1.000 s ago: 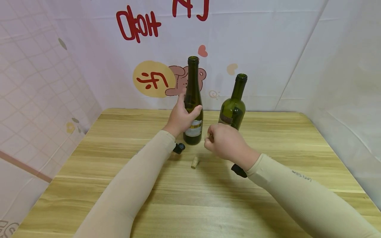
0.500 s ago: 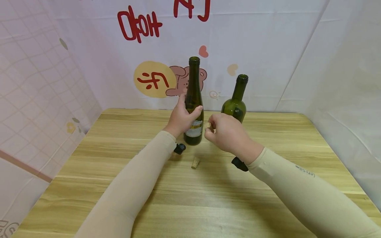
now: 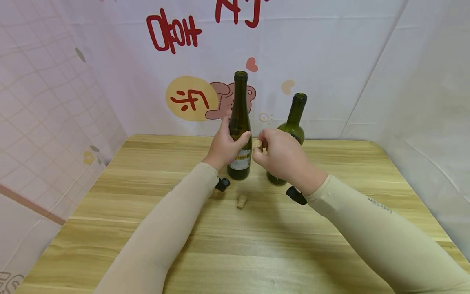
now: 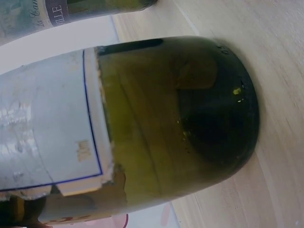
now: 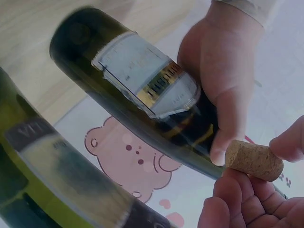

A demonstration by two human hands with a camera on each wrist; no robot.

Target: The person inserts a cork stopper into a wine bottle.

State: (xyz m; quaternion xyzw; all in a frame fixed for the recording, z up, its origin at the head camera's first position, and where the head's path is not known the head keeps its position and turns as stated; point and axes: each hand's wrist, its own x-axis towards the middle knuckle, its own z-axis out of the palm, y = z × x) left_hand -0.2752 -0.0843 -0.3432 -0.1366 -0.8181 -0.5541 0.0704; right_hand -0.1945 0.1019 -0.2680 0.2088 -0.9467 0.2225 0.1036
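My left hand [image 3: 225,146] grips the slim dark green wine bottle [image 3: 241,110] round its body. That bottle stands upright on the table, with no stopper in its mouth and a torn whitish label [image 4: 42,123]. Between thumb and fingers, my right hand [image 3: 282,157] pinches a cork [image 5: 253,160], held up just right of the slim bottle. Partly hidden behind the right hand stands a second, lighter green wine bottle [image 3: 295,116], its mouth also uncovered. Another cork [image 3: 241,202] lies on the table in front of the slim bottle.
The wooden table [image 3: 235,261] backs onto a white cloth wall [image 3: 323,53] with red writing and a bear drawing. Black wrist cameras sit at the left wrist [image 3: 222,184] and the right wrist [image 3: 295,195].
My right hand has risen from low beside the slim bottle with the cork, which now shows more clearly. The left hand keeps its grip on the bottle.
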